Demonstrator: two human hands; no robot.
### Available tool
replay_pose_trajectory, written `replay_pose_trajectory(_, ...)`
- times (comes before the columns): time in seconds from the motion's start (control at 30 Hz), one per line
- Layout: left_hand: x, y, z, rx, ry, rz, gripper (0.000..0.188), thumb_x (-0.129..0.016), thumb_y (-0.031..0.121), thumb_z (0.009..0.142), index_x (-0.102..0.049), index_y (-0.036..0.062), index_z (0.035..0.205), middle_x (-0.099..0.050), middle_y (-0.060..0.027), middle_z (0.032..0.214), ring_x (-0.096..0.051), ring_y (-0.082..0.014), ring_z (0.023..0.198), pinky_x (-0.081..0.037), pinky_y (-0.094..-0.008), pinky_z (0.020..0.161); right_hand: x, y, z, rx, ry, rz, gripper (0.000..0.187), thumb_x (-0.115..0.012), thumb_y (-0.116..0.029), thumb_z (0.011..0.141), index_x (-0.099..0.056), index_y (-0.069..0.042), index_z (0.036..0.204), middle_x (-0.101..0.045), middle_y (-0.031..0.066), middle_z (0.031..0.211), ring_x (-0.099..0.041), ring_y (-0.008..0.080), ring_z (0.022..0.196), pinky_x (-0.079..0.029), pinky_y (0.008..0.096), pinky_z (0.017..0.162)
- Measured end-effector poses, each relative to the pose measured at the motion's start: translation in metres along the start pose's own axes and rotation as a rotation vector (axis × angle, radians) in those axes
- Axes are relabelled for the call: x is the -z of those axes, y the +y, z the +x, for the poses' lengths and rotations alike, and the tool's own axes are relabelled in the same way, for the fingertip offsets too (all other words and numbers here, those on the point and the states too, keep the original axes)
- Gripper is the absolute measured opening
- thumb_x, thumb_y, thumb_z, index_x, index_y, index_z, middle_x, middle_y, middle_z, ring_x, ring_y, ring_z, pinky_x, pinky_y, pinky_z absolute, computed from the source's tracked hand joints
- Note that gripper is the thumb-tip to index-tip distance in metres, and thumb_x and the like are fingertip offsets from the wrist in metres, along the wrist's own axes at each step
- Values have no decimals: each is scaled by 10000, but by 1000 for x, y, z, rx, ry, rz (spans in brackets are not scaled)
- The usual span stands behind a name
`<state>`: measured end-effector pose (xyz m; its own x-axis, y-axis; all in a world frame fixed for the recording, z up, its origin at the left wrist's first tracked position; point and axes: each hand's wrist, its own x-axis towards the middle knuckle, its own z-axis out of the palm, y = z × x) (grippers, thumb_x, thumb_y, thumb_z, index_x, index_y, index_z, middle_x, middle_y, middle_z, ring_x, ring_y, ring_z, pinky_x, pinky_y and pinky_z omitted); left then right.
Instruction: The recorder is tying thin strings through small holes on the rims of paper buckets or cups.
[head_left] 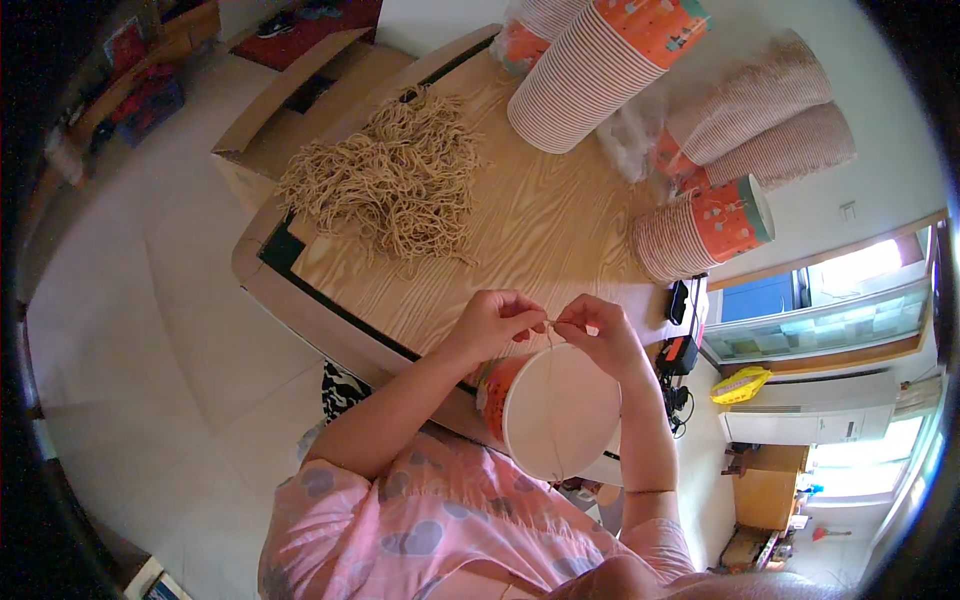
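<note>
Close to my body, an orange-printed paper bucket (496, 398) with a white inside tilts at the table's near edge, its open mouth facing up. A thin beige cord (557, 420) runs across that mouth from the near rim to my fingers. Just beyond the far rim, my left hand (500, 322) pinches the cord between thumb and fingers. My right hand (602, 330) pinches it from the other side, the fingertips of both hands almost touching. Whether a knot lies between them is too small to tell.
On the wood-grain table (530, 230), a tangled heap of beige cords (400, 175) lies far left. A tall stack of paper buckets (590, 80) stands at the back, with a shorter stack (690, 235) to the right. Wrapped stacks (750, 110) lie behind. A cardboard box (290, 100) adjoins the table.
</note>
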<state>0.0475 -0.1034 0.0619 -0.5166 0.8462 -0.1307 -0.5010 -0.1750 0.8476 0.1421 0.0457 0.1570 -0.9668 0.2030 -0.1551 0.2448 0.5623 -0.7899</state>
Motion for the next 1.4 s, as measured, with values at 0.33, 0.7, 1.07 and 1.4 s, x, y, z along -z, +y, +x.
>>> replay_pose_trajectory(0.33, 0, 3, -2, 4, 25, -11, 160, -624, 131, 841, -627, -13, 910, -665, -58, 783, -562, -78, 631, -468, -216, 583, 0, -3, 0, -48, -32, 14, 116, -671, -137, 797, -633, -27, 800, -604, 3, 710, -496, 83, 646, -414, 253, 594)
replay_pose_trajectory(0.7, 1, 0, -1, -2, 6, 2, 164, -627, 141, 844, -626, -6, 916, -665, -55, 799, -568, -76, 655, -474, -217, 605, 0, 2, 0, -21, -24, -82, 147, -630, -138, 829, -649, 6, 853, -618, 39, 734, -509, 96, 636, -426, 247, 586)
replay_pose_trajectory(1.07, -3, 1, -1, 6, 10, 83, 154, -624, 128, 852, -640, 0, 935, -665, -51, 805, -577, -87, 665, -473, -226, 609, -1, 0, 1, -66, -25, -156, 142, -602, -137, 851, -647, -3, 861, -578, 5, 671, -465, 53, 586, -389, 223, 517)
replay_pose_trajectory(1.4, -4, 4, -5, -106, 43, 283, 172, -643, 154, 828, -653, 2, 907, -669, -56, 763, -589, -82, 662, -478, -241, 605, -2, 0, 0, -19, -1, -137, 141, -602, -144, 853, -639, -9, 847, -552, 3, 634, -432, 61, 554, -372, 236, 495)
